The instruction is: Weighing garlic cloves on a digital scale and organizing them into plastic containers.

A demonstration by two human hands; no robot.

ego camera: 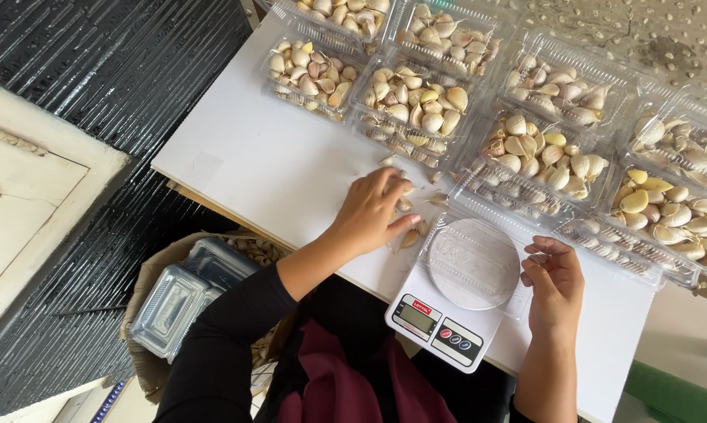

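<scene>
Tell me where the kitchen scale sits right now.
In the head view, the white kitchen scale sits at the table's near edge, between the left hand and right hand, just below the filled garlic containers.

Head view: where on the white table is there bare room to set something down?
White table: bare patch left of left hand, below the clear clamshell boxes of garlic cloves. Crowded: the box rows, loose cloves, white digital scale by right hand.

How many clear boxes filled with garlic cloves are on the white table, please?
8 boxes: four in the far row, four in the near row. More may be cut off above.
</scene>
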